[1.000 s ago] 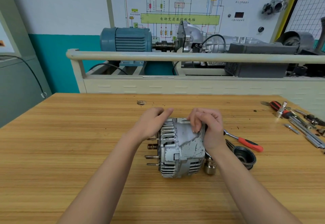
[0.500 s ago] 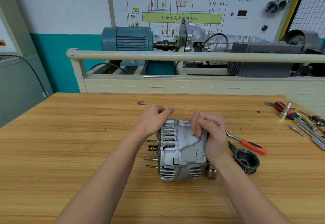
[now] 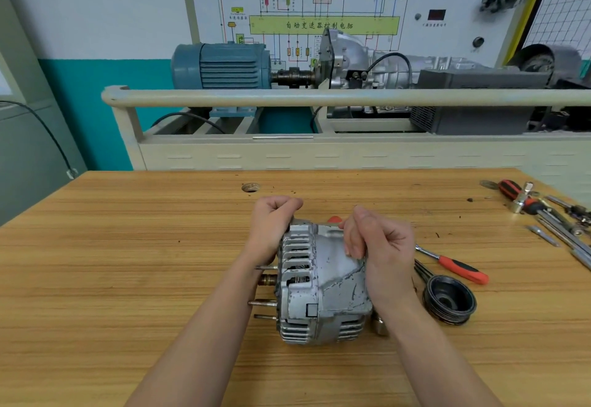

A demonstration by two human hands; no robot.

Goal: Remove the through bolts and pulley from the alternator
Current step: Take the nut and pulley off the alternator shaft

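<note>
One alternator [image 3: 323, 285] lies on its side near the middle of the bench [image 3: 128, 278]. Two hands hold it — the left hand [image 3: 271, 224] curls over its left end, the right hand [image 3: 380, 246] curls its fingers on the upper right of the housing. Four studs [image 3: 265, 302] stick out at the left end. One pulley [image 3: 449, 302] sits just to the right — beside one red-handled ratchet [image 3: 454, 267].

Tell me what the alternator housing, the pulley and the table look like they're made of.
Alternator housing: likely cast aluminium, matte grey, with scuffed, chipped patches. Pulley: seemingly dark metal, black with a dull sheen and grooved rim. Table: wood or wood laminate, with streaky light-brown grain.
</note>
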